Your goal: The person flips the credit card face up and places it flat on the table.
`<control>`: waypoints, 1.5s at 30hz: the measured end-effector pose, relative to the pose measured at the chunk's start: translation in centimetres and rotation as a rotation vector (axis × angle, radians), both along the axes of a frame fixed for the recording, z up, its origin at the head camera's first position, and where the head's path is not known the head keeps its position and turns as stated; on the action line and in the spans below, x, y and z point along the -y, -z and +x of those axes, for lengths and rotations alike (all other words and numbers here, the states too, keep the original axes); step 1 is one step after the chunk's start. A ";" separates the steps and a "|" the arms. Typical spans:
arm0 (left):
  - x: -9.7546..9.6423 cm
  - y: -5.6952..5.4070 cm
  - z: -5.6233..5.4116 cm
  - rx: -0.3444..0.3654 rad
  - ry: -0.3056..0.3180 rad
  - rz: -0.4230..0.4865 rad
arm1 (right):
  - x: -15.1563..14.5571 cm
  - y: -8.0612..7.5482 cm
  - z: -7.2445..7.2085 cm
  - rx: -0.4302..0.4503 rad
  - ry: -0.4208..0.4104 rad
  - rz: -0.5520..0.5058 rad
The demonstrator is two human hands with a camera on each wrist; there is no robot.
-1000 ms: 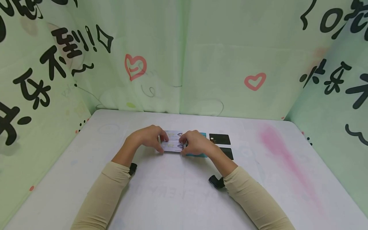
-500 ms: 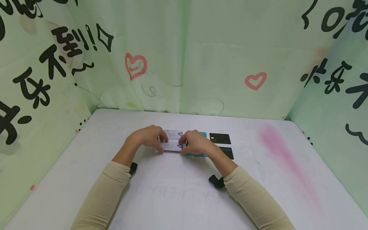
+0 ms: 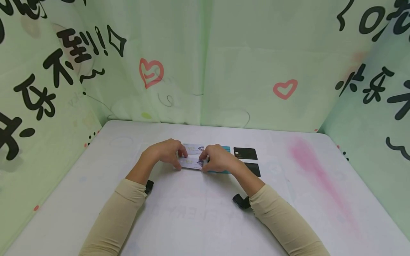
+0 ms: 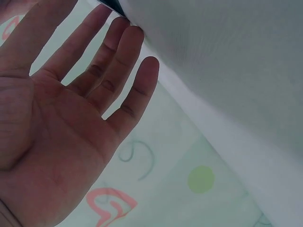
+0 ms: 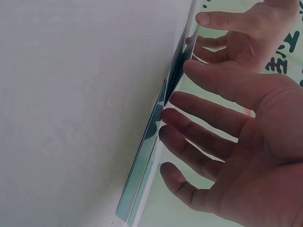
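Almost nothing has shifted: my loosely spread left hand [image 3: 164,151] and right hand [image 3: 219,158] touch, without visible grip, opposite ends of the pale cards [image 3: 193,161], long axes running between them.

The head view is bright with soft shadows, the 2 wrist views dimmer.

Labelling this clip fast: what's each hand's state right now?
Left hand: open, fingertips at the left edge of the pale cards.
Right hand: open, fingertips at their right edge.
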State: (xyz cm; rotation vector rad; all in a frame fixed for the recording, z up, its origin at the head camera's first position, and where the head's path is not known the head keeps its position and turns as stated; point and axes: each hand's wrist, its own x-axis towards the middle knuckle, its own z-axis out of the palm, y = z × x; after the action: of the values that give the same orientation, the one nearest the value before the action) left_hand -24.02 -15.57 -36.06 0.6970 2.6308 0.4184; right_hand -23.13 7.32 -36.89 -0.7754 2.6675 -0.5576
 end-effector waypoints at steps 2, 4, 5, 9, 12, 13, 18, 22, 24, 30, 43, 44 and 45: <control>0.0 0.0 0.0 -0.006 0.006 -0.005 | 0.0 0.0 0.0 0.000 0.000 -0.003; -0.1 0.0 0.0 -0.010 0.009 -0.007 | 0.0 0.0 0.0 -0.001 0.001 -0.004; -0.1 -0.1 0.1 -0.010 0.008 -0.007 | 0.1 0.0 0.0 0.000 0.001 -0.004; -0.2 -0.1 0.1 -0.003 -0.010 -0.006 | 0.1 0.0 0.1 0.005 0.003 -0.005; -0.1 -0.1 0.1 0.002 -0.020 -0.004 | 0.1 0.0 0.0 0.009 0.003 -0.004; -0.1 -0.1 0.1 0.003 -0.021 -0.004 | 0.1 0.0 0.0 0.010 0.003 -0.004; -0.2 -0.2 0.1 0.008 -0.025 0.000 | 0.0 -0.1 0.0 0.011 0.006 -0.005; -0.2 -0.2 0.1 0.007 -0.025 -0.001 | -0.1 -0.1 0.1 0.006 0.003 -0.008; -0.2 -0.2 0.1 0.004 -0.022 -0.003 | -0.2 -0.2 0.1 0.004 0.001 -0.011; -0.2 -0.1 0.0 0.006 -0.014 0.000 | -0.4 -0.4 0.1 0.003 0.009 -0.018; -0.8 -0.7 0.4 -0.018 0.000 0.049 | -1.7 -1.0 0.5 -0.008 0.038 -0.021; -0.8 -0.7 0.4 -0.021 0.008 0.054 | -1.8 -1.0 0.5 -0.007 0.039 -0.021; -0.9 -0.8 0.4 -0.021 0.014 0.059 | -1.9 -1.0 0.5 -0.004 0.043 -0.023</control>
State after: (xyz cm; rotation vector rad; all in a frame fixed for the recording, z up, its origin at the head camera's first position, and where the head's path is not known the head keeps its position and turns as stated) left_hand -23.66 -14.70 -35.29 0.7418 2.6415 0.4883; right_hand -22.64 9.21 -35.89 -0.7277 2.6922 -0.5984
